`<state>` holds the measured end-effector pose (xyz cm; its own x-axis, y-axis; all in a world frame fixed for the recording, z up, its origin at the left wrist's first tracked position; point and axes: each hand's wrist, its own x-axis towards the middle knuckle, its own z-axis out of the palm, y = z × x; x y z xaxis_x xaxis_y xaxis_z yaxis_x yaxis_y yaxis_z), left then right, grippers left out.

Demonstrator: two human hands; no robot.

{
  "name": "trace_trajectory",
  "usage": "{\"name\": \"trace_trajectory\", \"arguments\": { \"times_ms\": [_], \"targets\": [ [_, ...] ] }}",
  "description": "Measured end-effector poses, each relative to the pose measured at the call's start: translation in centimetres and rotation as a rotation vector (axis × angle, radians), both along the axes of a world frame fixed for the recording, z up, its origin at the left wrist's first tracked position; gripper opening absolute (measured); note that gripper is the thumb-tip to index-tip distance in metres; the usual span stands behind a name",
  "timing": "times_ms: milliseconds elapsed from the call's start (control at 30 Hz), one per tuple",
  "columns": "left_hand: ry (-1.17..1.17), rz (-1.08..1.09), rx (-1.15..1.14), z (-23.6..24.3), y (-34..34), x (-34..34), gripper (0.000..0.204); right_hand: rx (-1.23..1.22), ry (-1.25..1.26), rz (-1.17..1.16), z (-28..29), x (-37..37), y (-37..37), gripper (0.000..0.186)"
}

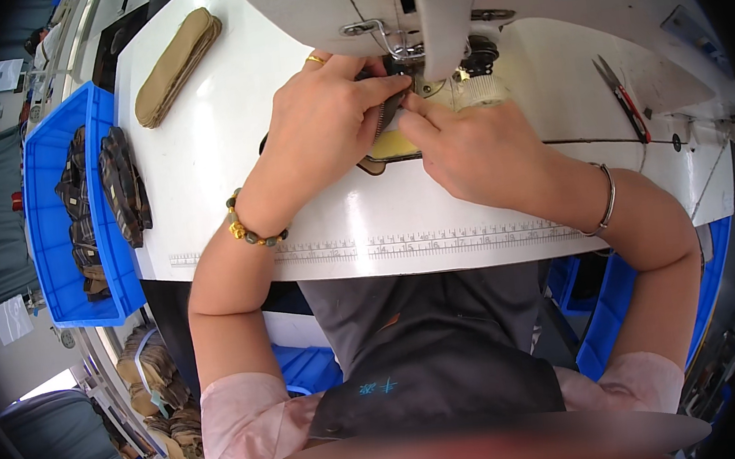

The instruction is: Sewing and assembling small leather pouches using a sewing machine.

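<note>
Fabric point(386, 120) with zipper teeth lies at the sewing machine point(328, 3) in my head view, mostly hidden: left hand point(321, 114) pinches it between fingers; right hand point(488, 149) bunches its fingers alongside, pinching or not, I cannot tell.

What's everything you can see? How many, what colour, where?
sewing machine: 1, white, top
zippered piece: 1, dark, below sewing machine
yellow patch: 1, yellow, below zippered piece
tabletop: 1, white, middle
ruler strip: 1, pale, tabletop's near edge
snips: 1, red handle, right
cloth stack: 1, tan, upper left
bins: several, blue, left and below
plaid cloth: several, dark, at left bin
bundles: several, tan and plaid, lower left
apron: 1, dark, bottom
bracelet: 1, green-gold, left wrist
bangle: 1, silver, right wrist
left fingers: one set, bare, on zippered piece
right fingers: one set, bare, beside it
</note>
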<state>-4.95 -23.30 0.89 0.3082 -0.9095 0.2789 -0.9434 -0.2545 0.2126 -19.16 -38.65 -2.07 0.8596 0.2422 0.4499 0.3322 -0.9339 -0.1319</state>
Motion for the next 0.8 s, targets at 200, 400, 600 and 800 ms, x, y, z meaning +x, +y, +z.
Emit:
{"name": "trace_trajectory", "arguments": {
  "times_ms": [200,400,600,800],
  "targets": [
    [0.062,-0.116,-0.026,0.8,0.5,0.5,0.03,-0.042,-0.043,0.022,0.0,-0.4,0.1,0.014],
    [0.054,-0.098,0.026,0.7,0.6,0.5,0.024,-0.029,-0.032,0.037,0.2,-0.3,0.3,0.011],
    [0.1,-0.1,0.055,1.0,0.5,0.3,0.031,-0.019,-0.04,0.037,0.3,-0.3,0.2,0.012],
    [0.025,-0.015,0.077,0.8,0.4,0.0,0.026,-0.053,-0.019,0.027,0.1,-0.1,-0.1,0.012]
  ]
}}
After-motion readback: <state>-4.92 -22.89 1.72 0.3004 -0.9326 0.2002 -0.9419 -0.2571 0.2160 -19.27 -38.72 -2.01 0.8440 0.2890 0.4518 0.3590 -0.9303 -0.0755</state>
